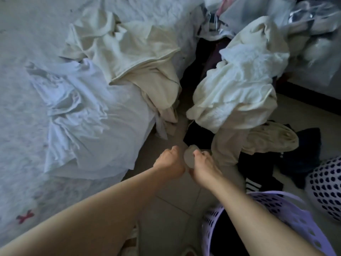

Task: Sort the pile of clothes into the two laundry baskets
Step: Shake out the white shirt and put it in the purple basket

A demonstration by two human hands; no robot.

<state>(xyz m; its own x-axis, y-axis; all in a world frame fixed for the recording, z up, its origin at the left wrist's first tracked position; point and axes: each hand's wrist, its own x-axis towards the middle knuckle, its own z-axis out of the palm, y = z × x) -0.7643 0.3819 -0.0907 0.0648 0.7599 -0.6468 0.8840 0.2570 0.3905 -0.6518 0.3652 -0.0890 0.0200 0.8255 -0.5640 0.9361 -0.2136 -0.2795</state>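
Both hands are working together over the floor: the left hand (170, 163) and right hand (203, 166) are pinching a small pale item (190, 157). Sorting appears early. The lilac basket (287, 206), near right, is holding dark clothes; the pile (236, 84) is lying beyond, with pale garments (120, 43) on the bed (20, 52), left.
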